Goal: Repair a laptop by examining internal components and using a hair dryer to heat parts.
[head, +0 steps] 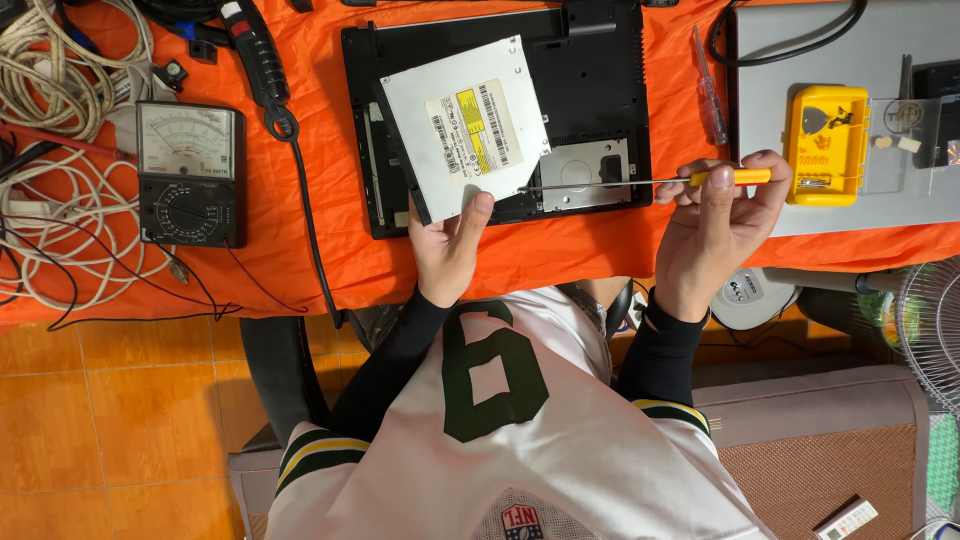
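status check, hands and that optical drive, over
Left hand grips optical drive over open laptop base. Right hand holds orange-handled screwdriver, tip at drive edge. Nothing blocking.

Two hands: left hand (447,243) grips one drive (465,125), right hand (712,225) one screwdriver (650,181). Beyond the grips, one laptop (600,90), one second screwdriver (711,90); left of them, one multimeter (190,172).

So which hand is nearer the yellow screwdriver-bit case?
Right. The right hand, gripping the orange-handled screwdriver, sits just beside the yellow case; the left hand holds the optical drive, farther off.
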